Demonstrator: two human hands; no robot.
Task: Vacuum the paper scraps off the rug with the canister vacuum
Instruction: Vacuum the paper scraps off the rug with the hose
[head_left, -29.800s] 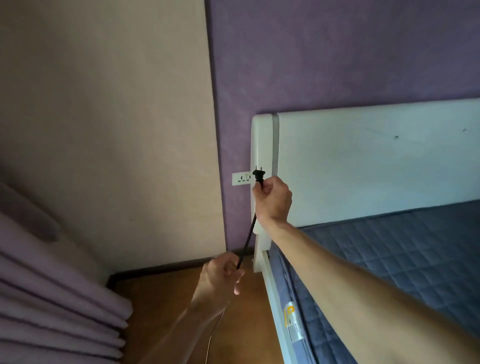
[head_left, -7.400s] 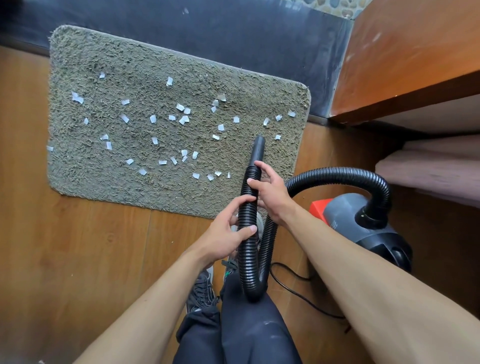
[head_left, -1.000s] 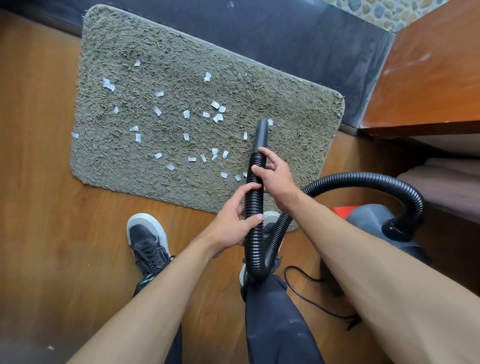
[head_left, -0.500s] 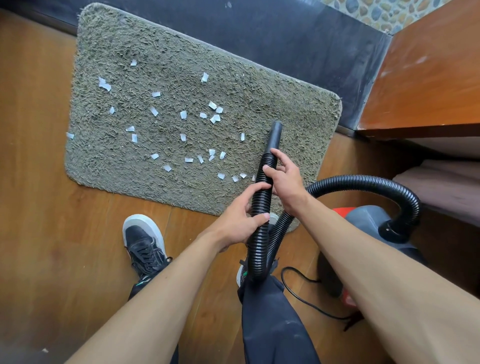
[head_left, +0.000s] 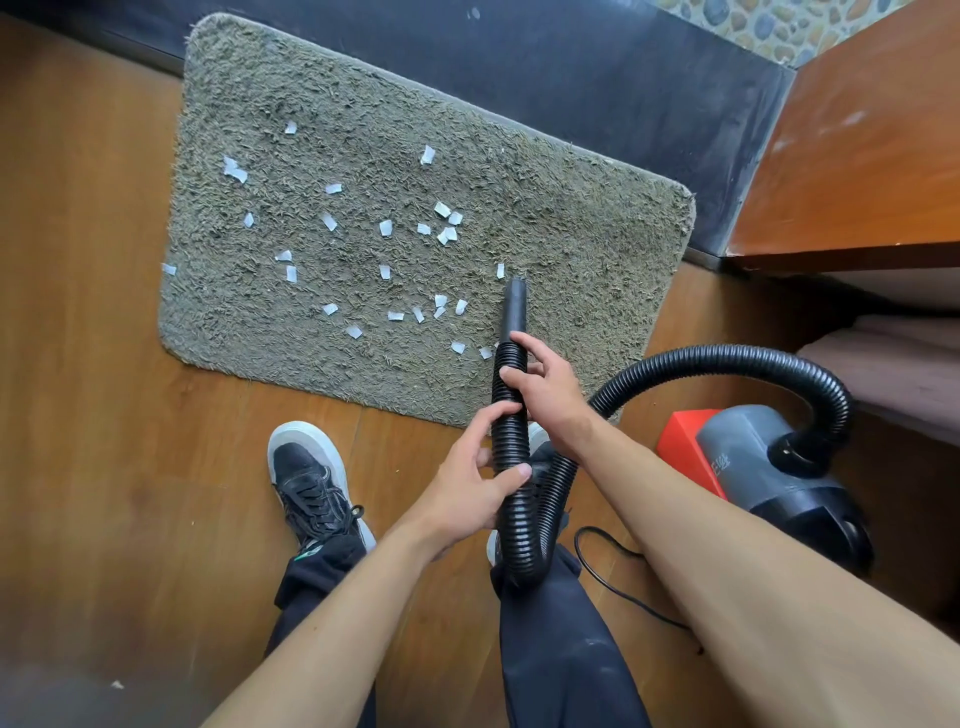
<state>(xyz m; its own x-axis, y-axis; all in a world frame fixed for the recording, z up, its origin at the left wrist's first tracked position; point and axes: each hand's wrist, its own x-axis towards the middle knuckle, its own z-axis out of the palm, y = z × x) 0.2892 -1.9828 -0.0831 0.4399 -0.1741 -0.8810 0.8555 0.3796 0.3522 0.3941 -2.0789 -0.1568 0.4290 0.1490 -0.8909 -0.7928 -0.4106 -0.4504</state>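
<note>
The scene is lit brightly and evenly by soft, diffuse light, and no hard-edged shadows are cast. A pale sheen is seen on the wooden panel (head_left: 857, 156) at the upper right, and a weaker one on the wooden floor (head_left: 93, 364) at the left. Deeper shade is gathered under the panel at the right edge and beside the canister vacuum (head_left: 753, 457). The centre is rendered sharply: the pile of the rug (head_left: 571, 249), the paper scraps (head_left: 385, 227) and the ribs of the hose (head_left: 727, 356) are crisp. Barrel distortion is marked: the rug's edges are bowed, and the forearms (head_left: 322, 623) are stretched at the bottom. The lower left corner is darkened and smeared.
</note>
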